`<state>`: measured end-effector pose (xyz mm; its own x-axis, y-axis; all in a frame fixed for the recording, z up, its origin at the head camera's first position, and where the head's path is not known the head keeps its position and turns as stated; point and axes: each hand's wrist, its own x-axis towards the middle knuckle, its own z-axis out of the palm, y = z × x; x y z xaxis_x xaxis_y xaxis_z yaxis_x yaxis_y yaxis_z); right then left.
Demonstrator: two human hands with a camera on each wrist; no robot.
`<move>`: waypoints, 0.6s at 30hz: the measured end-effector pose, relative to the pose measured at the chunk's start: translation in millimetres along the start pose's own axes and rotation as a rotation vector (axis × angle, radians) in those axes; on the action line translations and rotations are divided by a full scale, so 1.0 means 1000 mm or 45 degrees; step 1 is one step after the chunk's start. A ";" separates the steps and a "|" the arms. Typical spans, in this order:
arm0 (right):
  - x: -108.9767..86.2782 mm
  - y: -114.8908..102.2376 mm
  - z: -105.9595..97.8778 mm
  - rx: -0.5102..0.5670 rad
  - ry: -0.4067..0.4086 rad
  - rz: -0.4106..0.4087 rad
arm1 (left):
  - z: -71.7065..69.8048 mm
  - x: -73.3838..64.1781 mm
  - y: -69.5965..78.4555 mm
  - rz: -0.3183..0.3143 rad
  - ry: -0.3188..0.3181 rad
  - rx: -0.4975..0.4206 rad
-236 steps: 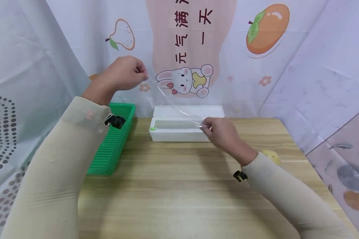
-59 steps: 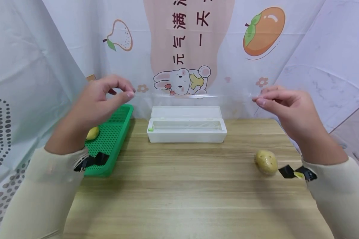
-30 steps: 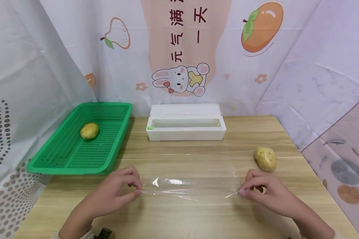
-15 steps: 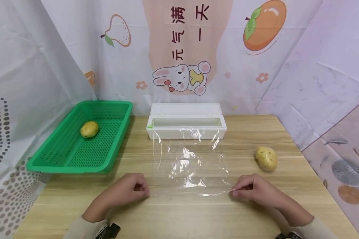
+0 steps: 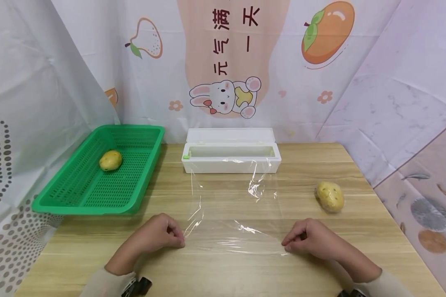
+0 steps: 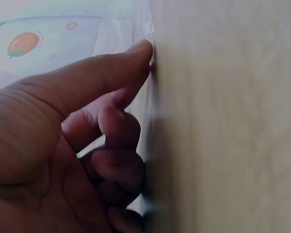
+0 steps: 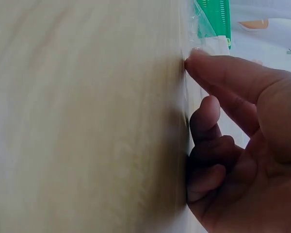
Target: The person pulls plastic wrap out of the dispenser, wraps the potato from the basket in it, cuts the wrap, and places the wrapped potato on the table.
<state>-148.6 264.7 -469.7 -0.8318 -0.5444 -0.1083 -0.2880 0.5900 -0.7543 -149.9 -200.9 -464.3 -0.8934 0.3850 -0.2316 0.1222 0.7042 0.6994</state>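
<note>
A clear sheet of cling film lies stretched over the wooden table, its far end overlapping the front of a white cling film box with a raised lid. My left hand pinches the near left corner between thumb and index finger, low at the tabletop. At the near right corner, my right hand pinches the film the same way. In the left wrist view, the thumb and index fingertips meet at the film's edge, the other fingers curled. The right wrist view shows the right thumb and index finger together beside the table surface.
A green plastic basket with one potato in it stands at the left. Another potato, with a glossy surface, rests on the table at the right. A green cutter piece sits at the box's left end.
Both hands have come down from above the table to its surface, bringing the film from the air in front of the curtain to lie flat. Over the last half second they have shifted slightly nearer.
</note>
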 end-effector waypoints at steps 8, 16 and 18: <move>0.000 -0.002 0.003 0.039 0.006 0.058 | 0.000 -0.002 0.006 -0.024 -0.011 0.011; -0.002 -0.001 0.000 0.052 -0.007 0.017 | -0.002 -0.007 0.006 0.029 -0.068 0.055; -0.003 -0.001 -0.001 0.069 -0.016 -0.005 | -0.004 -0.008 0.006 0.046 -0.092 0.046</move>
<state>-146.6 265.9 -467.6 -0.8246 -0.5543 -0.1132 -0.2646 0.5547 -0.7889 -143.8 -202.0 -456.0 -0.8549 0.4514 -0.2555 0.1702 0.7095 0.6839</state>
